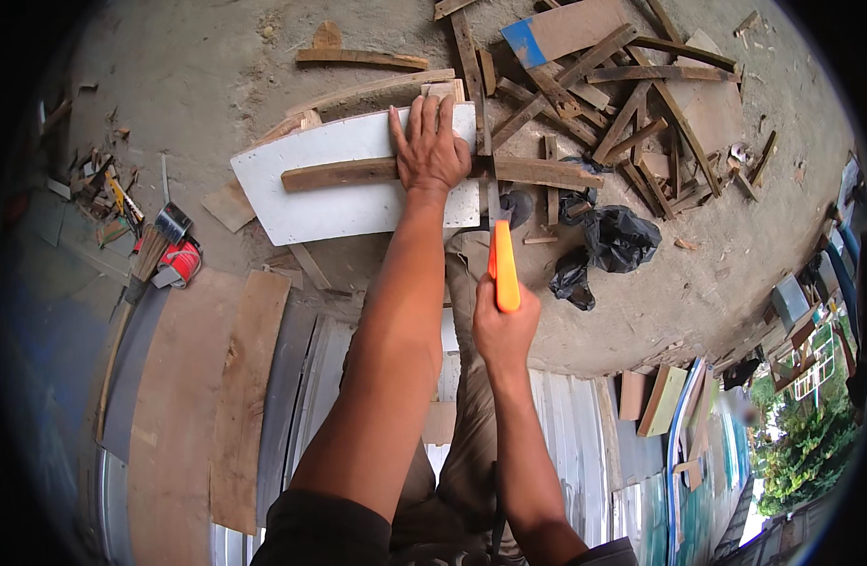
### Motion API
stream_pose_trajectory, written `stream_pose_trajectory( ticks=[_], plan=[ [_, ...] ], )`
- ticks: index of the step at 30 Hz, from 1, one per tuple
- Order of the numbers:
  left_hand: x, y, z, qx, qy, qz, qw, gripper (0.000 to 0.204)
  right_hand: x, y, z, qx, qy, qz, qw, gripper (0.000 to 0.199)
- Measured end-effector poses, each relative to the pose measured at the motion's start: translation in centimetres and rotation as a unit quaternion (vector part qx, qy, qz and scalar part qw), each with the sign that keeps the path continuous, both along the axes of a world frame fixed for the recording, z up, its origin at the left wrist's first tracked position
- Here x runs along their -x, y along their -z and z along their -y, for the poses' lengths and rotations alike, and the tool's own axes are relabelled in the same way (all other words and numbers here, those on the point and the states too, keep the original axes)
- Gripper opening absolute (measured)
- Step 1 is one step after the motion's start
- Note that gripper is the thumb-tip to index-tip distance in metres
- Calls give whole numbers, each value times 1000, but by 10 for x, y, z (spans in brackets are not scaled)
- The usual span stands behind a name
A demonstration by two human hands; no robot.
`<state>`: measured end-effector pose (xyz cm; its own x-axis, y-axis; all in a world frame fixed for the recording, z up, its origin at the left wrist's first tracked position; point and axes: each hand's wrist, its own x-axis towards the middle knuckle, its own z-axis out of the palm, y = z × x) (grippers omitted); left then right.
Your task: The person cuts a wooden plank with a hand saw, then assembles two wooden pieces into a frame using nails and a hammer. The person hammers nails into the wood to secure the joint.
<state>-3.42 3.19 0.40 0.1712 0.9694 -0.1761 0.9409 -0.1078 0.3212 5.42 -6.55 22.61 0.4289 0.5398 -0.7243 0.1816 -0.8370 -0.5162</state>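
Wooden batten [344, 174] lies across the white board [348, 141], its right end overhanging the board's right edge. The left hand [431, 156] is laid palm down over it, fingers spread and reaching to the board's far edge, pressing rather than grasping. The right hand [505, 325] is closed around the orange-yellow handle of the handsaw [506, 274], whose blade [494, 200] crosses the batten just beyond the board's edge.

For a good cut, I would lean firm weight through the left palm so the batten cannot roll or chatter, with the thumb well clear of the teeth. Long, even strokes should serve best, wrist in line with forearm and blade, pressure light on the return. Near the finish, shorter strokes would lessen splintering as the overhang sags. The blade is thin and foreshortened from above, so I cannot tell how deep any kerf runs.

The batten's long axis runs left to right across the person's front, slightly bowed, perhaps partly by the lens. The handsaw points away from the person, handle nearest, its length close to square with the batten.
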Motion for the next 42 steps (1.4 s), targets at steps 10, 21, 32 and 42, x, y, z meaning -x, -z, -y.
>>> stream_pose_trajectory(
  ticks=[10, 21, 32, 42],
  plan=[
    [1, 0, 0, 13, -7, -6, 1000, 63, -5, -23, 10, 20, -5, 7, 1000, 18],
    [0, -4, -1, 33, -4, -22, 999, 66, -2, -111, 53, 55, -37, 7, 998, 10],
    [-2, 1, -4, 49, -2, -26, 998, 68, 12, -45, 28, 31, 7, 13, 999, 16],
    [-3, -1, -2, 41, 0, -9, 999, 68, -4, 55, -42, -1, 45, 11, 999, 25]
  ],
)
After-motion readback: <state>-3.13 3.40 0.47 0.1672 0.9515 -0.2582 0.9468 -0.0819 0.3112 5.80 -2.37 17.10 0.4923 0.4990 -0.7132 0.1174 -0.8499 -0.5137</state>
